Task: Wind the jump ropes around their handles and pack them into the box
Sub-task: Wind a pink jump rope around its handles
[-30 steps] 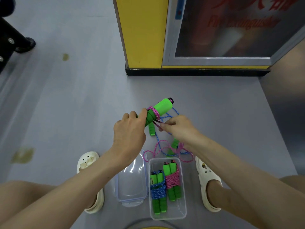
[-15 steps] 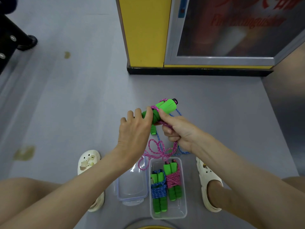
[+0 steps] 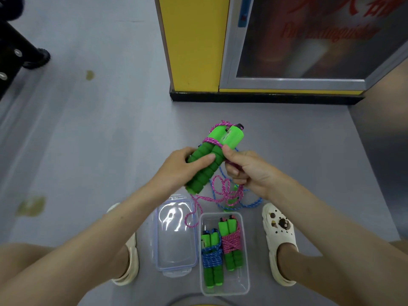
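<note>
**Left hand** [image 3: 181, 166]: mine, clamped on the green foam handles [image 3: 207, 164]. My thumb lies across the upper side and my fingers curl under. The two handles are held side by side, raised above the floor, capped ends pointing away from me.

**Right hand** [image 3: 249, 171]: thumb pressed on the handles just below the wraps, fingers curled round the pink rope [image 3: 213, 141] where it leaves them.

**Pink rope:** a few turns sit tight near the capped ends, with one loop passing over the tips. The rest drops from my right hand into a loose heap on the floor, one strand reaching down beside the lid [image 3: 176, 235].

**Change:** a second ago my left hand covered the handles from above, back of the hand up, and my right pinched the rope beside the wraps. Half a second ago my right hand was carrying the rope over the top. Now the pair is rolled so the foam faces me, and the loop over the tips is new. I judge the winding barely begun, with most of the rope still loose.

**Blue rope** [image 3: 249, 204]: unwound, on the floor under the pink heap.

**Box** [image 3: 223, 291]: clear and open, between my feet. It holds a blue-wound bundle [image 3: 212, 259] and a pink-wound bundle [image 3: 230, 244] side by side. The lid lies flat just beside it, on my left.
</note>
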Action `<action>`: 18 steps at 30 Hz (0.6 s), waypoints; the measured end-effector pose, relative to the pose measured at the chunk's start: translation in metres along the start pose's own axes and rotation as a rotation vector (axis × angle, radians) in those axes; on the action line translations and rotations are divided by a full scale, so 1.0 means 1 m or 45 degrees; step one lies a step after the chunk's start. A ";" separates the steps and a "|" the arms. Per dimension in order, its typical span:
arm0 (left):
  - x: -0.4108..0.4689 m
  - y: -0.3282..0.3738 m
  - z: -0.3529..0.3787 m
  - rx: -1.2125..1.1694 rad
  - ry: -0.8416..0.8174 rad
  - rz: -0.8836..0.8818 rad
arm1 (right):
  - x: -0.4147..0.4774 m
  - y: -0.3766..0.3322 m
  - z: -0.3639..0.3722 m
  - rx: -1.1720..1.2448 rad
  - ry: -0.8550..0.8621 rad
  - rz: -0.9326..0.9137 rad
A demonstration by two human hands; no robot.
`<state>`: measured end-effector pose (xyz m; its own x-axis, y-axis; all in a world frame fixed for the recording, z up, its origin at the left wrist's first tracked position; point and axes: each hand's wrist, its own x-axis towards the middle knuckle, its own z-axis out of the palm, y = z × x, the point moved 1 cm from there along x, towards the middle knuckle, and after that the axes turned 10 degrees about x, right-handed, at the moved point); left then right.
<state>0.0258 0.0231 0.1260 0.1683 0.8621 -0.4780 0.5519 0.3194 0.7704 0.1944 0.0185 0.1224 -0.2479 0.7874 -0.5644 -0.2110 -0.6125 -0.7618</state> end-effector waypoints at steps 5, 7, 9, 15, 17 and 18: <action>-0.008 -0.008 -0.007 -0.441 -0.553 -0.201 | -0.002 0.004 -0.001 0.032 -0.104 0.020; -0.009 -0.009 -0.006 -0.489 -0.531 -0.212 | -0.001 0.005 -0.002 0.026 -0.067 0.037; -0.006 -0.010 -0.006 -0.427 -0.417 -0.196 | 0.000 0.007 -0.001 0.019 0.032 0.052; 0.000 -0.010 -0.007 -0.278 -0.080 -0.163 | 0.006 0.012 -0.005 -0.046 0.241 0.021; 0.002 -0.011 -0.007 -0.124 0.032 -0.087 | 0.005 0.012 -0.005 -0.115 0.247 0.034; 0.003 -0.013 -0.006 -0.056 0.080 -0.055 | 0.004 0.012 -0.005 -0.152 0.255 0.041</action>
<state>0.0138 0.0240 0.1170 0.0925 0.8697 -0.4848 0.5207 0.3728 0.7681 0.1954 0.0149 0.1095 -0.0580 0.7728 -0.6320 -0.0897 -0.6346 -0.7676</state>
